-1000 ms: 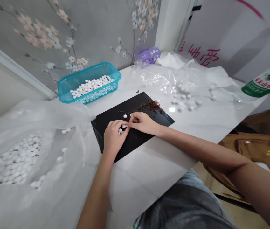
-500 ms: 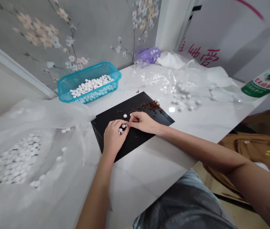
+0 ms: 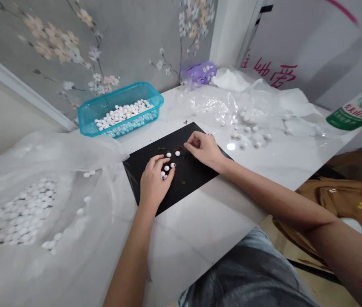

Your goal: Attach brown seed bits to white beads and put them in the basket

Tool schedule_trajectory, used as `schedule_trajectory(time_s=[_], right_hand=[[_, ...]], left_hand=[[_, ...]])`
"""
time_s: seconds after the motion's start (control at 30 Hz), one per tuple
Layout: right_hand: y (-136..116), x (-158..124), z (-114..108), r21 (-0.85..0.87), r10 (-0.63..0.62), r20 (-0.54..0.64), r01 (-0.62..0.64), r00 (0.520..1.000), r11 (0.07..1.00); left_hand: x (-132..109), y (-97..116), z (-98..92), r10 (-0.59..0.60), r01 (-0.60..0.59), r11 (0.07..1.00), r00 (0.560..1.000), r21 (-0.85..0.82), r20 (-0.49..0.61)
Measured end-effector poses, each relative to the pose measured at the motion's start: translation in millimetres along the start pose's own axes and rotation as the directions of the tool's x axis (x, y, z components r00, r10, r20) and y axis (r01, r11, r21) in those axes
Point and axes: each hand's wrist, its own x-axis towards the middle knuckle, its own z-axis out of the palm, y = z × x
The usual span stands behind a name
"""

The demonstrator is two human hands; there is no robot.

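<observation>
On a black mat [image 3: 189,194] lie several small white balls [image 3: 177,153]. My left hand [image 3: 153,179] rests on the mat, thumb and fingers apart and curved around some of them. Right by its thumb tip sits a white ball with a brown bit on its side [image 3: 172,165]. My right hand [image 3: 207,150] hovers over the small dark-brown pieces [image 3: 178,149], thumb and forefinger drawn together. Whether anything is between those fingertips is too small to make out. The right hand hides most of the brown heap.
A blue plastic basket [image 3: 86,120] with many white balls stands behind the mat. More balls lie in a clear plastic bag [image 3: 81,147] at the left. Plastic wrap [image 3: 212,104], loose balls [image 3: 257,145], a purple packet [image 3: 198,73] and a green-labelled bottle [image 3: 356,111] occupy the right side.
My right hand has moved right, away from my left hand, to the brown pieces. My left fingers have parted, and the ball with the brown bit now shows by the thumb.
</observation>
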Motion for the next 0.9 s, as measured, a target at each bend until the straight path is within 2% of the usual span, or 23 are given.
schedule_trajectory(time_s=[0.13, 0.33, 0.47, 0.73, 0.9], right_hand=[[4.3, 2.4, -3.2, -0.175, -0.012, -0.032, 0.006, 0.999, 0.985], [8.8, 3.4, -5.9, -0.323, -0.007, 0.054, 0.024, 0.998, 0.946], [9.6, 3.8, -5.5, -0.346, -0.014, 0.097, 0.047, 0.995, 0.937], [3.6, 0.2, -3.6, -0.316, -0.053, 0.157, 0.101, 0.986, 0.943], [7.8, 2.6, -2.6, -0.277, -0.091, 0.177, 0.138, 0.98, 0.951]], left_hand=[[-0.5, -0.7, 0.3, 0.011, -0.009, 0.999, 0.999, 0.045, -0.051], [-0.4, -2.7, 0.6, 0.014, -0.008, 0.993, 0.999, 0.119, -0.052], [-0.3, -0.8, 0.4, -0.026, 0.031, 0.992, 0.999, 0.126, -0.04], [0.0, 2.1, -0.9, -0.121, 0.138, 0.964, 0.989, 0.226, -0.089], [0.9, -0.4, -0.5, -0.117, 0.131, 0.97, 0.99, 0.205, -0.08]])
